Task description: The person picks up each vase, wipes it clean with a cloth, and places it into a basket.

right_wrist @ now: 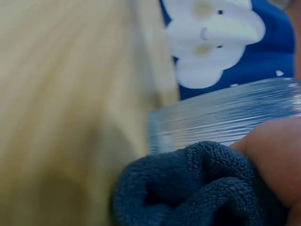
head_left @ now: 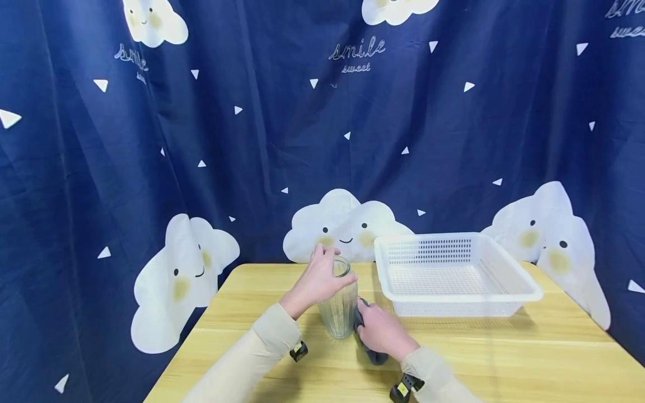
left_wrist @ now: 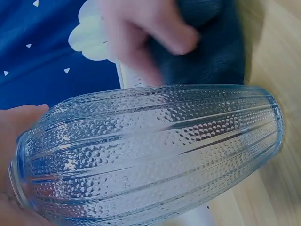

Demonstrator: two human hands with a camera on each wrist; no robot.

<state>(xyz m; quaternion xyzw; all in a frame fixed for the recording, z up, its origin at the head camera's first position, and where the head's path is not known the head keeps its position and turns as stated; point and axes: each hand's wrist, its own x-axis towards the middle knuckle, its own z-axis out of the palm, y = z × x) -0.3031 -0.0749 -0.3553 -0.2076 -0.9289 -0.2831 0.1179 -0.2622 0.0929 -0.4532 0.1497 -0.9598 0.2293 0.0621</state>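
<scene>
A clear glass vase with vertical ribs and a dimpled surface stands upright over the table. My left hand grips it round the rim from above, thumb on the near side. My right hand holds a dark grey-blue cloth against the vase's right side. Close up in the right wrist view, the fluffy cloth is bunched below the fingers, with the ribbed glass behind it. In the left wrist view the right hand is blurred beside the vase.
A white plastic basket with perforated walls sits on the wooden table, right of and behind the hands. A dark blue curtain with clouds and triangles hangs behind the table. Each wrist wears a small black device.
</scene>
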